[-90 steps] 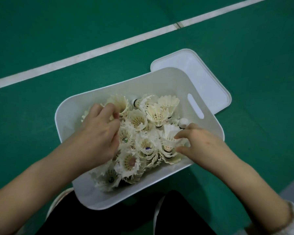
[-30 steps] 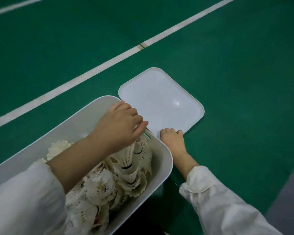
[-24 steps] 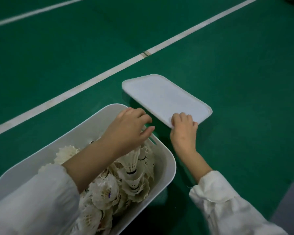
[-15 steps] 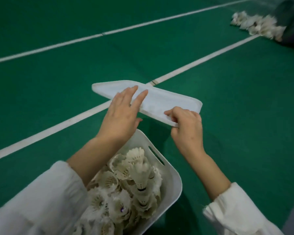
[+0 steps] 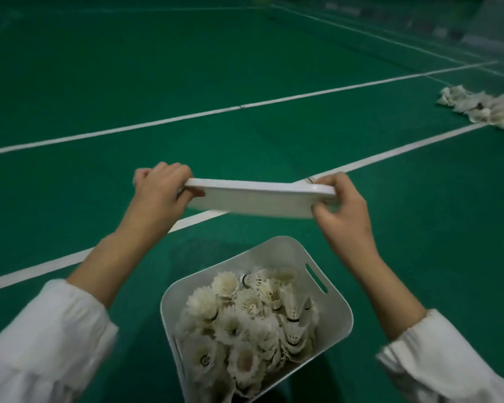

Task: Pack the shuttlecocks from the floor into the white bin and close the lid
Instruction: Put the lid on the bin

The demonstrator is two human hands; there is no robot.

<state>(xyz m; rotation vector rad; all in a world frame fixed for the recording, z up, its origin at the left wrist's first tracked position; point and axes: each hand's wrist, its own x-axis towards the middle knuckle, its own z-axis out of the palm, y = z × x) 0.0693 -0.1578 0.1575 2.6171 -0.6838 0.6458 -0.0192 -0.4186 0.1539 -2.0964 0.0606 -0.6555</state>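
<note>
Now the lid (image 5: 256, 199) has been raised from the floor (image 5: 99, 68) and is gripped at its ends by the left hand (image 5: 160, 190) and right hand (image 5: 344, 210), aloft beyond the white bin (image 5: 342, 311) of shuttlecocks (image 5: 245, 318); closing is judged imminent

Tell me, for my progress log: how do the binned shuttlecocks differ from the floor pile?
The binned shuttlecocks are heaped inside the white bin; the floor pile lies loose on the green court. The binned ones are close by; the floor pile is far off, right. Both are white and feathered.
</note>
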